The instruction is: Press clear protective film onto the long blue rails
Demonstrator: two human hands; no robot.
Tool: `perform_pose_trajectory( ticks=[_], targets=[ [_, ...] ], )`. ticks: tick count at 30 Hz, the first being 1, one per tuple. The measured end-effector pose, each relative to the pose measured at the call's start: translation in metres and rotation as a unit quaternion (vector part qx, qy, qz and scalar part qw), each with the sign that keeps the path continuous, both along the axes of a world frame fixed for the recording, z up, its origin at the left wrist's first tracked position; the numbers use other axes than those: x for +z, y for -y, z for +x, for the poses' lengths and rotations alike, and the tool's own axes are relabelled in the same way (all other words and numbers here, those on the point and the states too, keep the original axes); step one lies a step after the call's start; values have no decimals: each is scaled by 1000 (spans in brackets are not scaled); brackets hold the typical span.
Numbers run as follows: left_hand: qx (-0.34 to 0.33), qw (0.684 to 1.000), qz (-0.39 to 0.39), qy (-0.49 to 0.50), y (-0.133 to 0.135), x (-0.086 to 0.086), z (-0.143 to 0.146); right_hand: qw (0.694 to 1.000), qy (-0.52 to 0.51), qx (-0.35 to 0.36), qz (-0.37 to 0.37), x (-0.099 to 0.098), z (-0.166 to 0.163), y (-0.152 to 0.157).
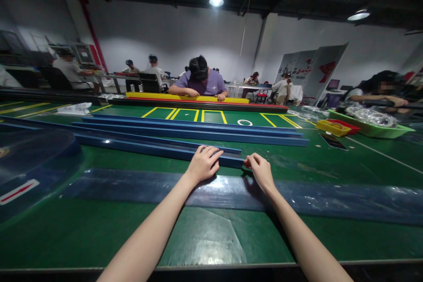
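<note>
A long blue channel profile (pixel 158 146) lies across the green table, its right end in front of me. My left hand (pixel 204 162) is closed over the profile near that end, fingers curled across its open top. At the tip of the profile my right hand (pixel 260 168) is closed in a pinch. Whatever sits between its thumb and fingers is too small to make out. Under both wrists a clear plastic sleeve (pixel 142 187) stretches across the table.
More blue profiles (pixel 198 129) lie just beyond. A large dark blue round object (pixel 39 163) with an arrow label stands at left. To the right are a yellow tray (pixel 333 128), a green tray (pixel 380 131) and a phone (pixel 333 142). A co-worker (pixel 201 80) opposite handles a yellow profile (pixel 185 98).
</note>
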State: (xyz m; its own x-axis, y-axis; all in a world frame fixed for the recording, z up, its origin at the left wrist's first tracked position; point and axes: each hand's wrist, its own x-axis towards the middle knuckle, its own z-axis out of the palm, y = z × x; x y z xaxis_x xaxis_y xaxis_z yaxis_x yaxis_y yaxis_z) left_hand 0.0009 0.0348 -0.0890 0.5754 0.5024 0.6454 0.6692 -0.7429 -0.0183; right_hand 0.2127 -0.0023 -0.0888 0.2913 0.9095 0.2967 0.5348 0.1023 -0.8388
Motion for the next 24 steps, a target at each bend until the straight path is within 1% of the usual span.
perform_pose_trajectory(
  ticks=[3, 5, 7, 9, 11, 14, 18, 21, 24],
  targets=[
    [-17, 1000, -8, -24, 5, 0, 7, 998, 68, -19, 5, 1, 1, -2],
    [-17, 999, -14, -31, 7, -3, 10, 989, 142, -40, 4, 3, 1, -1],
    [-13, 999, -21, -32, 7, -6, 12, 970, 236, -58, -11, 5, -1, 1],
    [-4, 999, -28, -26, 5, -9, 12, 944, 321, -64, -37, 6, -2, 2],
    [8, 999, -34, -18, 4, -12, 12, 924, 374, -61, -61, 5, -1, 2],
    [30, 999, -34, -11, 2, -13, 11, 910, 401, -73, -80, 4, 2, 0],
    [75, 997, -25, -5, 2, -13, 10, 904, 410, -91, -76, 5, 6, 0],
    [137, 990, -20, 25, 1, -12, 10, 902, 418, -84, -62, 7, 6, 1],
    [210, 976, -14, 61, 0, -13, 10, 897, 436, -58, -54, 6, 3, 3]
  ],
)
